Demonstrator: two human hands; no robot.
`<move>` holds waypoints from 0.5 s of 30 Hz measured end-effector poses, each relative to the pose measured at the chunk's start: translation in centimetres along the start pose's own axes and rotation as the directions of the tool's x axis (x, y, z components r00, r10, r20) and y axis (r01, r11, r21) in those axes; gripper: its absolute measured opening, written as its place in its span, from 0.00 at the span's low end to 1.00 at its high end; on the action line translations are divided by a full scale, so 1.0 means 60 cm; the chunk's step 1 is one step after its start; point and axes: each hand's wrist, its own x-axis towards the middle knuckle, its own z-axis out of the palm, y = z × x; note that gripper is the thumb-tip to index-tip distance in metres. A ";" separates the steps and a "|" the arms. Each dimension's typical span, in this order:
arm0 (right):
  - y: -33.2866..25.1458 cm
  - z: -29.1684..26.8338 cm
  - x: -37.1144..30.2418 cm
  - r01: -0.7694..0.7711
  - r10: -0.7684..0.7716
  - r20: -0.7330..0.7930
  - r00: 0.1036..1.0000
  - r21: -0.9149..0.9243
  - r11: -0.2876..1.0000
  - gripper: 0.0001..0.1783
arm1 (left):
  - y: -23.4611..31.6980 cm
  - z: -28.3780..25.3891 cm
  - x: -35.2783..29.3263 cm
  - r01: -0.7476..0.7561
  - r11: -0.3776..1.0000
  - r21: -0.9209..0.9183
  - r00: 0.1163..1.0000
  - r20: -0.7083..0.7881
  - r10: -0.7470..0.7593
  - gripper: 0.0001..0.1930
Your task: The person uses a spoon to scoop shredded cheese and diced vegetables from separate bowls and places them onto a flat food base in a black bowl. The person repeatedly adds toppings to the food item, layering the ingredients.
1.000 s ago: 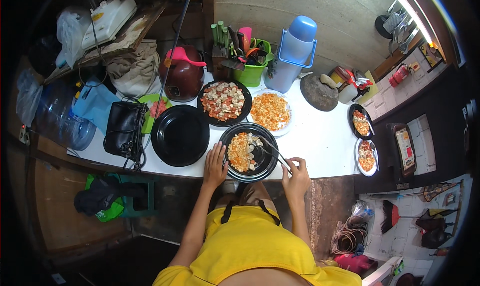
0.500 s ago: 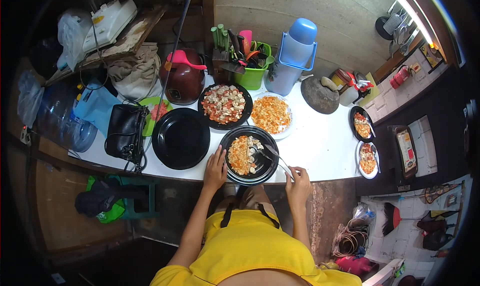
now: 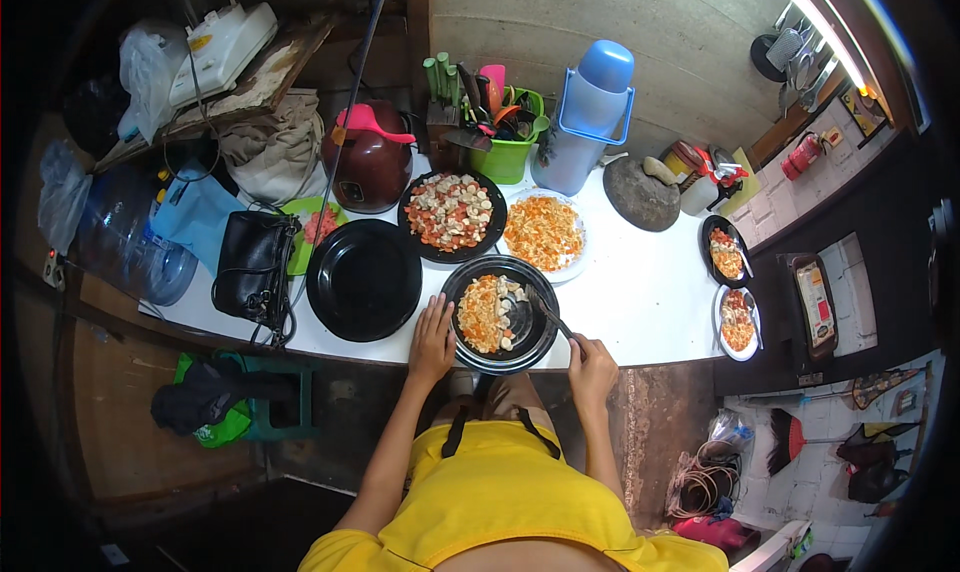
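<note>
A black plate with orange and pale chopped food stands at the near edge of the white counter. My left hand rests flat against the plate's left rim, steadying it. My right hand grips a metal spoon whose tip reaches into the plate's right half, next to the food. Just beyond lie a black plate of mixed food and a white plate of orange food. An empty black plate sits to the left.
A dark red cooker, green utensil tub and blue jug line the wall. A black bag and water bottle sit left. Two small filled plates and a stone mortar stand right.
The spoon has shifted slightly inside the near plate, working the food toward its left side. My left hand stays at the plate's rim.
</note>
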 end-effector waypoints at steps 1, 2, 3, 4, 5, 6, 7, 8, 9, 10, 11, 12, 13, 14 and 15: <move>0.000 0.000 0.000 -0.001 0.001 0.003 1.000 -0.009 1.000 0.08 | 0.000 0.000 0.000 0.004 1.000 -0.014 1.000 0.001 -0.004 0.27; -0.001 -0.001 0.001 -0.001 0.001 -0.002 1.000 -0.011 1.000 0.08 | 0.001 0.000 0.000 0.009 1.000 -0.029 1.000 0.001 -0.009 0.27; -0.002 -0.003 0.001 -0.002 0.002 -0.006 1.000 -0.013 1.000 0.08 | 0.001 0.000 0.001 0.013 0.999 -0.043 1.000 0.002 -0.013 0.27; -0.002 -0.004 0.000 -0.003 0.003 -0.009 1.000 -0.015 1.000 0.08 | 0.002 0.000 0.000 0.017 0.998 -0.053 1.000 0.006 -0.017 0.27; -0.002 -0.003 0.000 -0.005 0.005 -0.001 1.000 -0.027 1.000 0.08 | 0.002 0.000 0.000 0.022 0.998 -0.063 1.000 0.009 -0.021 0.27; -0.001 -0.003 -0.001 -0.006 0.006 0.007 1.000 -0.039 0.999 0.08 | 0.001 0.000 -0.001 0.026 0.997 -0.072 1.000 0.013 -0.025 0.27; 0.001 -0.003 -0.001 -0.007 0.008 0.013 1.000 -0.053 0.999 0.08 | 0.002 -0.001 0.000 0.025 0.997 -0.070 1.000 0.014 -0.024 0.27; 0.002 -0.003 -0.001 -0.009 0.010 0.016 1.000 -0.048 0.999 0.09 | 0.002 -0.001 0.000 0.024 0.997 -0.067 1.000 0.014 -0.023 0.27; 0.002 -0.002 -0.002 -0.011 0.012 0.019 1.000 -0.044 0.999 0.09 | 0.002 -0.002 0.000 0.022 0.998 -0.064 1.000 0.014 -0.022 0.27; 0.003 -0.002 -0.003 -0.013 0.014 0.023 1.000 -0.039 0.999 0.09 | 0.001 -0.001 0.000 0.019 0.998 -0.056 1.000 0.014 -0.019 0.27; 0.002 -0.001 -0.003 -0.008 0.008 0.015 1.000 -0.023 1.000 0.09 | 0.000 0.000 0.000 0.017 0.999 -0.047 1.000 0.013 -0.016 0.27; 0.002 -0.001 -0.001 -0.002 0.002 0.007 1.000 -0.006 1.000 0.09 | 0.000 0.001 -0.001 0.014 0.999 -0.039 1.000 0.012 -0.013 0.27; 0.002 0.000 0.000 0.003 -0.003 0.001 1.000 0.011 1.000 0.09 | 0.002 0.000 0.000 0.010 0.999 -0.033 1.000 0.011 -0.010 0.27; 0.002 0.001 0.001 0.020 -0.020 -0.003 1.000 0.004 1.000 0.08 | 0.003 -0.001 0.001 0.007 1.000 -0.028 1.000 0.009 -0.006 0.27; 0.003 0.002 0.001 0.038 -0.038 -0.007 0.999 -0.003 0.999 0.08 | 0.005 -0.002 0.001 0.003 1.000 -0.023 1.000 0.007 -0.003 0.27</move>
